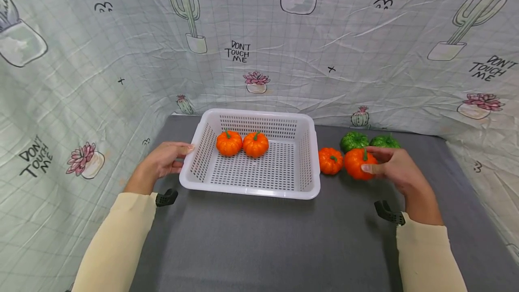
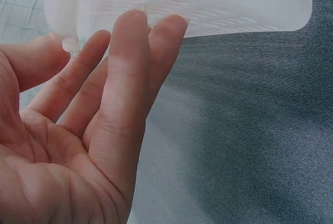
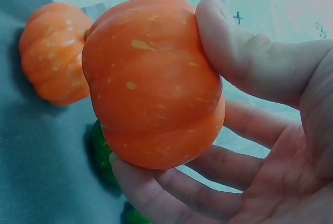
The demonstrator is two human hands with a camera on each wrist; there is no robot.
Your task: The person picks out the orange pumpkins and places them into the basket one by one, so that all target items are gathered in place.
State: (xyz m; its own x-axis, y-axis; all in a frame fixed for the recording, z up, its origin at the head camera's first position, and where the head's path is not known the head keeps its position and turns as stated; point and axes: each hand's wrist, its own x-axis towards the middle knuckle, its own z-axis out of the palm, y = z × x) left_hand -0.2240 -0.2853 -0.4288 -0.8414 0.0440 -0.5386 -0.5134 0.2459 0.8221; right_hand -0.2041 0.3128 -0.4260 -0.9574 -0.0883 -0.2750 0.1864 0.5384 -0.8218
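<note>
A white plastic basket (image 1: 251, 191) with perforated walls stands on the grey cloth. Inside it, toward the left, two small orange pumpkins (image 1: 256, 145) with green stems sit side by side. My left hand (image 1: 165, 159) pinches the basket's left rim, thumb on top and fingers below the edge. In my right hand (image 1: 395, 166) is another orange pumpkin (image 3: 156, 83), gripped between thumb and fingers to the right of the basket. The right wrist view shows it lifted off the cloth. One more orange pumpkin (image 1: 330, 161) lies close to the basket's right wall.
Two green pumpkins (image 1: 354, 141), the right one partly hidden by my right hand, lie behind the held one. A pale curtain (image 1: 340, 39) with cactus prints hangs behind and along both sides. Grey cloth (image 1: 263, 242) covers the table in front.
</note>
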